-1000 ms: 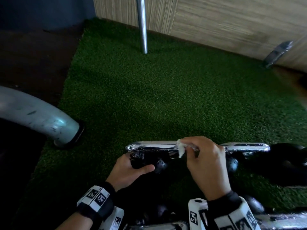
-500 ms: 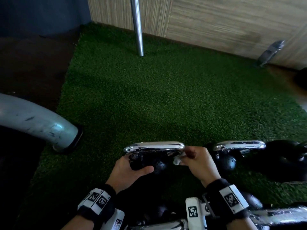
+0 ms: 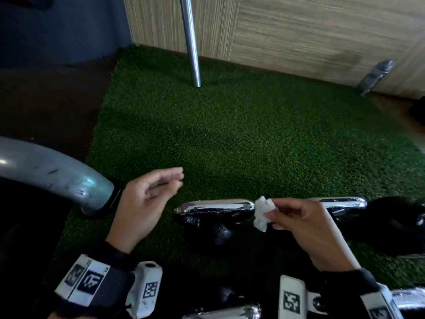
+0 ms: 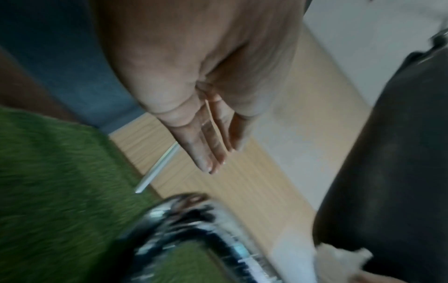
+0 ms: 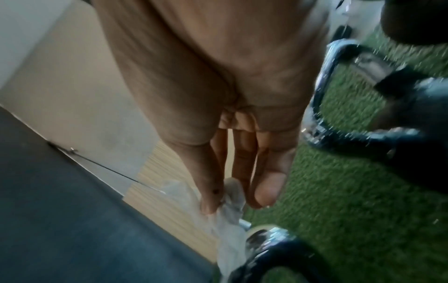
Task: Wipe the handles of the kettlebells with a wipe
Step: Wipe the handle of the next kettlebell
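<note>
Left hand [image 3: 147,203] has lifted off the black kettlebell with the chrome handle [image 3: 215,206], fingers loose, holding nothing. Right hand [image 3: 305,226] pinches the crumpled white wipe [image 3: 262,212] at that handle's right end, probably moving to the neighbouring chrome handle [image 3: 342,202].

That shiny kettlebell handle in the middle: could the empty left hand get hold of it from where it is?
Probably yes. The left hand hovers open beside the chrome handle, nothing between them; the right hand pinches the wipe at its far end.
</note>
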### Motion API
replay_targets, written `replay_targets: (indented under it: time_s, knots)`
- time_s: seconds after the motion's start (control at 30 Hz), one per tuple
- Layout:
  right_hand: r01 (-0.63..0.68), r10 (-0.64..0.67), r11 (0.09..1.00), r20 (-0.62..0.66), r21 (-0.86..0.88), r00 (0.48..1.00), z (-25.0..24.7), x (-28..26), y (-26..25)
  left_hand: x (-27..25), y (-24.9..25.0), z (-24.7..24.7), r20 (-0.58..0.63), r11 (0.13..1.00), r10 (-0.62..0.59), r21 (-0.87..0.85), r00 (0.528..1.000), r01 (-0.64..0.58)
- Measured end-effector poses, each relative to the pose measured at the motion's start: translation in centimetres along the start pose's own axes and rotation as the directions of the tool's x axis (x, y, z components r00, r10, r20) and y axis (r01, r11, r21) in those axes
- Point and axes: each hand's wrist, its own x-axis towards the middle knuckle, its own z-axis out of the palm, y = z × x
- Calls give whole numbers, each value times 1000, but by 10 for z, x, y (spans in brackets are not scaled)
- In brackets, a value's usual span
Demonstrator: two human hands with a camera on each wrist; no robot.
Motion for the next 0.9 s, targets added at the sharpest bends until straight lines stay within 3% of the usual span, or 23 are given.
replay_targets:
  time_s: [0.07,0.23,0.37,0.43,0.5,0.57,0.63,0.7,0.8,0.9]
  knots:
    - [82,-86,994,59,71,995,11,-11,-21,-8,32,15,112,997,37,-67,993,-30]
    - [276,-305,938,119,211,945,43,-27,-50,-25,64,40,352,967,-74,-203,933,153]
    - [373,-372,921,-29,108,928,62,-29,-52,-26,66,48,321,948,-118,-244,940,203]
    - [366,-364,922,-38,127,931,61,-28,-52,-24,64,45,318,938,-143,-257,937,231]
    - [337,-338,937,-12,95,941,51,-19,-43,-22,58,37,241,982,-80,-149,967,119]
    - [279,-286,953,-44,-121,957,35,0,-22,-20,49,28,99,998,46,29,994,-49]
    - [165,-199,878,-29,-450,980,19,22,4,-20,39,26,23,971,162,173,986,-164]
    - [82,-25,796,103,-599,994,15,36,27,-21,28,33,61,913,274,296,960,-280]
    - [-25,172,883,275,-469,946,24,48,52,-23,8,49,132,834,376,383,917,-397]
    - [-57,155,920,226,-388,962,36,55,69,-24,-5,55,160,734,447,497,880,-463]
